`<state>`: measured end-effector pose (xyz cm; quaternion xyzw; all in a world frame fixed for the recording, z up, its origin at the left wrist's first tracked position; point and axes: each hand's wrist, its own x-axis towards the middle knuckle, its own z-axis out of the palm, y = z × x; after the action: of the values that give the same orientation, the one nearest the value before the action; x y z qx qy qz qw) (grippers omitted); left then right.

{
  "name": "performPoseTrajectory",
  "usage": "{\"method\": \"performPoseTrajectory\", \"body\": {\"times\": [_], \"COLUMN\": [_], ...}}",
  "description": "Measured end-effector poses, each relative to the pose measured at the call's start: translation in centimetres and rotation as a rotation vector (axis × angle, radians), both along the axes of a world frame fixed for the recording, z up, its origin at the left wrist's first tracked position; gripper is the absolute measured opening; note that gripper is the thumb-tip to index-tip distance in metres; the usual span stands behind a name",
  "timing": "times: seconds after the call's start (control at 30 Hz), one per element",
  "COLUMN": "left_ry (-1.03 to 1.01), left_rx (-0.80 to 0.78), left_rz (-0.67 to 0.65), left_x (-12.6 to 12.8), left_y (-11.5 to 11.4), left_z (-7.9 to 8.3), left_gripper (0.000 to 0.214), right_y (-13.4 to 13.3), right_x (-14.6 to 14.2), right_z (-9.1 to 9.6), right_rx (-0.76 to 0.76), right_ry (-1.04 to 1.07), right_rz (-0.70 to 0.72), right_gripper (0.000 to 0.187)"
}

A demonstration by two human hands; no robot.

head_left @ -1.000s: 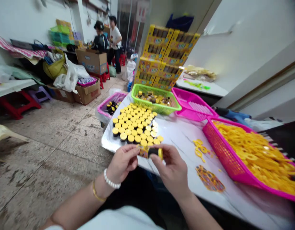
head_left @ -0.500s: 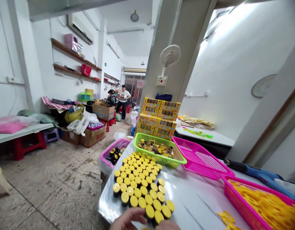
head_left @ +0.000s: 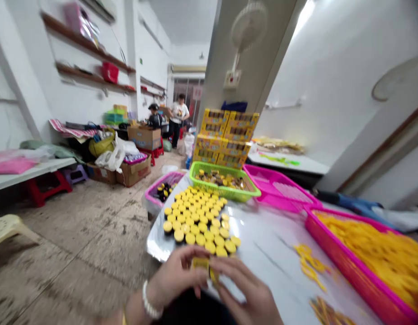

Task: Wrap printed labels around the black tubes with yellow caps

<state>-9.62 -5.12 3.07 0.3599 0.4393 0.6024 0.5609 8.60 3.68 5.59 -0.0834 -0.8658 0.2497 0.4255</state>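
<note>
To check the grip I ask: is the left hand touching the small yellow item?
Touching. The head view, though blurred, shows the left hand closed around the small yellow item.

Bright indoor light, heavy motion blur, glare on tabletop, wide-angle edge stretch

Motion blur smears the small yellow item pinched between both hands.

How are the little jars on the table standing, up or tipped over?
Upright. The jars stand in tight rows on the table, with their yellow lids all facing up.
</note>
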Motion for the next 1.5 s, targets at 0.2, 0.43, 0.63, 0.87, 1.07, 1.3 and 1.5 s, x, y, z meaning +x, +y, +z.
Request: {"method": "performPoseTrajectory", "body": {"times": [0.2,0.43,0.63,0.87,1.07,1.3,1.5], "left_ry": [0.092,0.143,0.138,0.031,-0.087,-0.301,-0.376], "left_rx": [0.054,-0.038,0.05,-0.005,-0.154,-0.167,-0.183], "left_rz": [-0.072,-0.234,-0.063,0.011,-0.136,-0.176,-0.203], "left_x": [-0.6,-1.3,0.4,0.0,0.6,2.2,2.7], "left_y": [0.8,0.6,0.9,0.1,-0.2,-0.4,-0.3], "left_z": [3.5,3.4,1.7,1.0,0.4,-0.9,-1.3], "left_gripper": [0.04,0.049,0.039,0.052,0.054,0.054,0.057], "right_y": [0.1,-0.9,-0.8,-1.5,-1.0,-1.8,-1.6], "right_x": [-0.9,-0.2,-1.0,-1.0,-0.2,-0.5,-0.4], "right_z": [0.0,-1.9,-3.3,-3.6,-3.4,-4.8,-5.0], "right_rx": [-0.2,-0.316,-0.653,-0.881,-0.862,-0.994,-0.853], "right_ry": [0.125,0.178,0.173,0.176,0.088,0.235,0.23], "right_rz": [-0.057,-0.086,-0.135,-0.035,0.169,0.11,0.046], "right_gripper": [0.031,0.034,0.016,0.026,0.023,0.014,0.01]}}
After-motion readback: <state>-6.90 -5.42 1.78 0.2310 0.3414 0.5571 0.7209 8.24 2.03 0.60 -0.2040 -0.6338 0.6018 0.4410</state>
